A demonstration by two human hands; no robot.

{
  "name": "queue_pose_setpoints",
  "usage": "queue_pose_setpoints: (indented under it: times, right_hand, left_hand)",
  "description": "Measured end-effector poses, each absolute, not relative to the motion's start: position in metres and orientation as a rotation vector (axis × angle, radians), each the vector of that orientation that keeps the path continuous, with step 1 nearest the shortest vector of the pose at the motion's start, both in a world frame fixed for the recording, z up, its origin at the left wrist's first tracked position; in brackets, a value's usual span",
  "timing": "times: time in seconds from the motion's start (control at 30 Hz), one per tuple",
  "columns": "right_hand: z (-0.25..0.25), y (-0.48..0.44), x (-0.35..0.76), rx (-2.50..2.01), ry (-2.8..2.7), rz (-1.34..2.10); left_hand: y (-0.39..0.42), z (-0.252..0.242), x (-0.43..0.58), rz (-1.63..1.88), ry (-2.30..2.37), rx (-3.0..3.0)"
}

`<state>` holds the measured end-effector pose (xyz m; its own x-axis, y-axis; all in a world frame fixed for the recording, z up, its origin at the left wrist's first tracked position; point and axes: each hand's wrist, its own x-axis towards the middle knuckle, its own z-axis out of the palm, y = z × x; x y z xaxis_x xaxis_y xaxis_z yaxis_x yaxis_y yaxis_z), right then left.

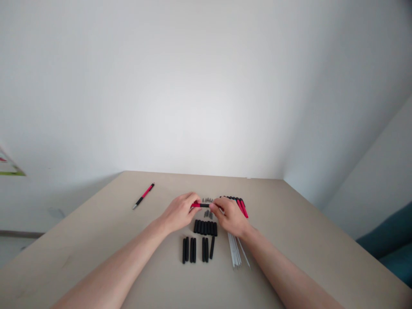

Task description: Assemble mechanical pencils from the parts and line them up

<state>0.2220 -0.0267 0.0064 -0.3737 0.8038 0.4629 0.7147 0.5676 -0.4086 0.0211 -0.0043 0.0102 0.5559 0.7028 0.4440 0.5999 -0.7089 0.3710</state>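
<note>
Gripping a slim red-and-black pen barrel (201, 205) level above the counter (106, 244), two bare hands meet near the middle of the view. The left hand (180, 211) has its fingers clamped on the red end; the right hand (229, 213) has its fingers pinched together at the black end, and whether they also hold a smaller part is hidden.

Small pointed silver pieces (207, 200) lie just beyond the barrel, with more silver pieces (208, 214) on its near side. Closer in, a tight row of short black cylinders (205, 228) lies side by side, and nearer still are slimmer black tubes (187, 249), mostly in pairs, one slanting alone. The right hand and wrist block part of a row of red-and-black barrels (242, 207) and the upper ends of thin white rods (236, 253). Well apart on the left lies a whole red-and-black pen with a silver tip (143, 196).

The counter is smooth and beige, its far edge along a plain pale wall (206, 94). Teal fabric (392, 240) hangs at the right edge; a picture corner with a green border (13, 173) shows at the left.
</note>
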Motion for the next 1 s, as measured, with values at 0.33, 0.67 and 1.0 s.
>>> queue_pose_setpoints:
  times: [0.33,0.67,1.0]
  right_hand:
    - [0.0051,-0.0264,0.2230,-1.205,-2.174,0.207]
    - [0.0053,-0.0266,0.2231,-1.202,-2.177,0.138]
    - [0.0045,-0.0266,0.2242,-1.214,-2.167,0.152]
  left_hand:
    - [-0.0044,0.0121,0.0224,0.858,1.040,2.680]
    - [-0.0037,0.0104,0.0230,0.835,1.048,2.734]
    - [-0.0027,0.0115,0.0222,0.804,1.070,2.777]
